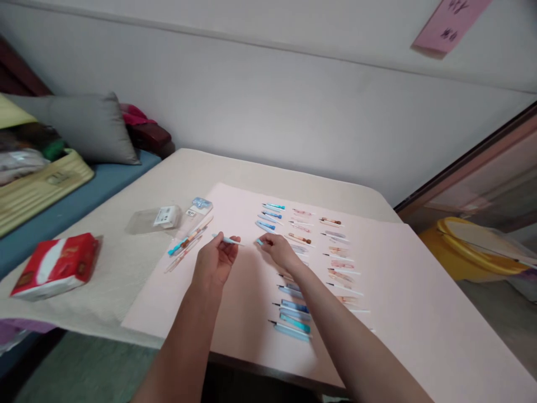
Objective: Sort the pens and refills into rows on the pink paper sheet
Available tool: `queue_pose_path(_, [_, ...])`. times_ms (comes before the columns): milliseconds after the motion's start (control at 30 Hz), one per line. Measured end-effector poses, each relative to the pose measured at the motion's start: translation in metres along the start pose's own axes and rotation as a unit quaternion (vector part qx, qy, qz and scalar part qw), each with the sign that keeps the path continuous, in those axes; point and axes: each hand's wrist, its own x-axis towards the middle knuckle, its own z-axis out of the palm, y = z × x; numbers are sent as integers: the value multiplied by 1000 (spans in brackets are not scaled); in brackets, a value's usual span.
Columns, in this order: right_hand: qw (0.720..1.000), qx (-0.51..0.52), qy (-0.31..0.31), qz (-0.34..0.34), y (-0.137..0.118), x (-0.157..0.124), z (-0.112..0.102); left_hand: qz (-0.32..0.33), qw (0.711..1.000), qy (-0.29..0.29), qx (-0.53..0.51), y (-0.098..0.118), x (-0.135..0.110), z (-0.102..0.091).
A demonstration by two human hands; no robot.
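Observation:
My left hand (213,262) is closed on a slim pale-blue pen part (231,240), whose white tip points right. Just across from it, my right hand (277,249) pinches a small light-blue piece (259,242), perhaps a cap; the fingers hide much of it. A short gap separates the two pieces. Disassembled pens lie in columns beneath and beyond my right forearm, among them a blue pen barrel (265,225) and a teal pen part (295,323). Left of my left hand rests a loose group of pen parts (189,242).
Pink paper (243,313) covers much of the table. At the left are a clear plastic box (140,221), a small blue-and-white pack (201,205) and a red tissue pack (59,263). A wall (260,112) stands behind; a yellow bucket (461,257) is at right.

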Motion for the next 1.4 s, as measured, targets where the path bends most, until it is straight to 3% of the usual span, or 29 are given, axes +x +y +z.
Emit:
queue_pose_path(233, [993, -109, -31, 38, 4, 36, 11, 14, 1000, -7, -1, 6, 1, 0])
queue_pose_path(433, [987, -152, -29, 42, -1, 43, 22, 21, 1000, -10, 15, 5, 2, 0])
queue_pose_path(567, [992, -124, -12, 34, -7, 40, 14, 47, 998, -17, 35, 4, 1, 1])
queue_pose_path(667, [997, -75, 6, 19, -17, 28, -4, 58, 997, -16, 52, 3, -1, 1])
queue_pose_path(767, [1000, 14, 19, 2, -31, -4, -20, 66, 994, -29, 77, -3, -4, 2])
queue_pose_path(867, [957, 289, -7, 27, -44, -48, -23, 43, 992, -64, 104, -17, -12, 4])
queue_pose_path(1000, [890, 444, -50, 91, -50, -92, -16, -2, 985, -101, 140, -40, -23, 4])
queue_pose_path(1100, [865, 484, -41, 125, -46, -102, -15, -16, 980, -116, 160, -53, -28, 2])
queue_pose_path(1400, [850, 503, -55, 147, -32, -95, -12, -29, 974, -136, 181, -62, -23, 1])
